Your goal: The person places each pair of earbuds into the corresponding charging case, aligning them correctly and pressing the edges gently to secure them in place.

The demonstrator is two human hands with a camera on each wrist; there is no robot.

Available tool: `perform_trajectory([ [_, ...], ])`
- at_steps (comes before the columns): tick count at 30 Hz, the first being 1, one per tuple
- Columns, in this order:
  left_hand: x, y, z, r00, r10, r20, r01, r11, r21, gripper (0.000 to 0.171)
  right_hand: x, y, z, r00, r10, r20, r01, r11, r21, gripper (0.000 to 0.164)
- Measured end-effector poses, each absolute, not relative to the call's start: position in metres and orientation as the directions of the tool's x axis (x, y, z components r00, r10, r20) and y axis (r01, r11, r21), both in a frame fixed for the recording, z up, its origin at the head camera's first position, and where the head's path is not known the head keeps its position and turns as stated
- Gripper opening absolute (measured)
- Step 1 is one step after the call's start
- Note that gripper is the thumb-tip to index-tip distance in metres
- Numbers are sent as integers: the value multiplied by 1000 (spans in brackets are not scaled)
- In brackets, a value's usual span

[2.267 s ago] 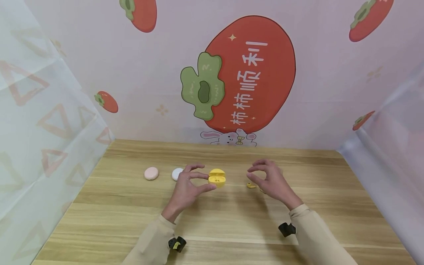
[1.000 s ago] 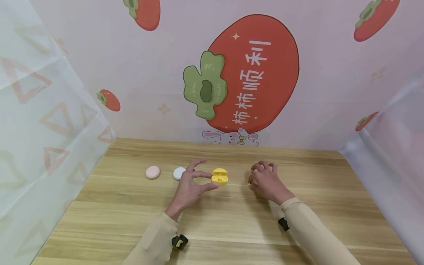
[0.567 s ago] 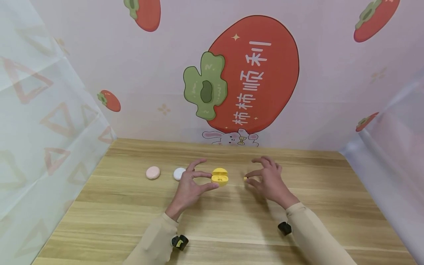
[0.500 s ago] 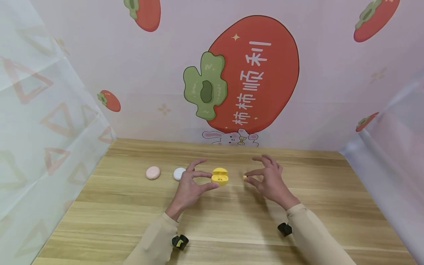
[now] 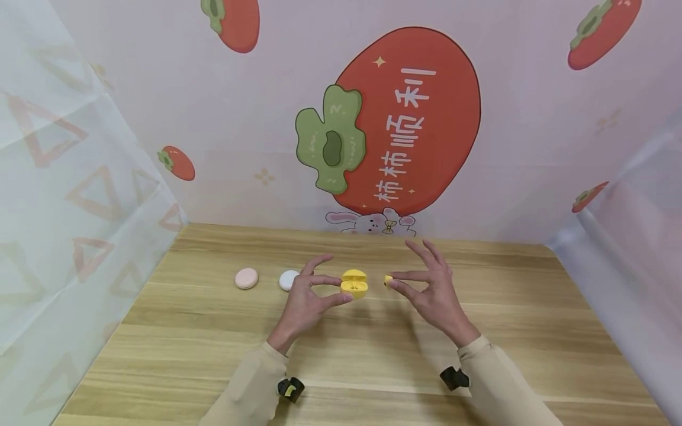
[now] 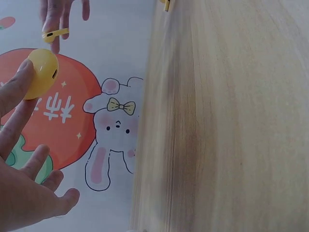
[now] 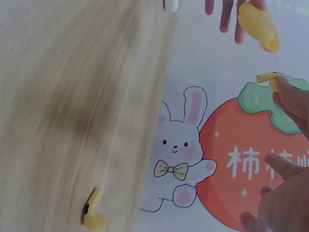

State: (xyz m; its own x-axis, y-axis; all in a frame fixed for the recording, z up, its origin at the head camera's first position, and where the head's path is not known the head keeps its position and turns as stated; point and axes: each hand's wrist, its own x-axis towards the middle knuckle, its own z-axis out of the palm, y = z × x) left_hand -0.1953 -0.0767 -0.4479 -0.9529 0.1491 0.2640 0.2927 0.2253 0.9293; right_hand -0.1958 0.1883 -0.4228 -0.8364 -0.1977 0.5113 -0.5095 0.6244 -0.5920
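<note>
My left hand (image 5: 298, 305) holds a yellow earbud case (image 5: 354, 291) between thumb and fingers, its lid raised. In the left wrist view the rounded back of the case (image 6: 44, 72) shows, with a dark slot. My right hand (image 5: 439, 302) pinches a yellow earbud (image 5: 388, 280) between thumb and index finger, a short way right of the case; its other fingers extend away. The right wrist view shows the stem of this earbud (image 7: 266, 77) pointing toward the case. A second yellow earbud (image 7: 95, 212) lies on the table.
A pink round case (image 5: 247, 278) and a white round case (image 5: 288, 280) rest on the wooden table (image 5: 213, 337), left of my left hand, which partly covers the white one. A printed cloth (image 5: 240, 106) stands behind the table, with white cloth on both sides.
My right hand reached down to the table, pinched the earbud, then raised it and carried it left toward the case. My left hand with the open case stayed nearly still.
</note>
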Motion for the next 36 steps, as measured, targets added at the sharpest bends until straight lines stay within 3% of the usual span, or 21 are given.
perform_trajectory([
  [25, -195, -70, -445, -953, 167, 251, 284, 220, 933, 21, -184, 158, -418, -796, -118, 594, -575, 452, -682, 18],
  [36, -195, -66, -445, -956, 163, 244, 277, 227, 934, 22, -184, 148, -422, -768, -80, 635, -595, 454, -663, 19],
])
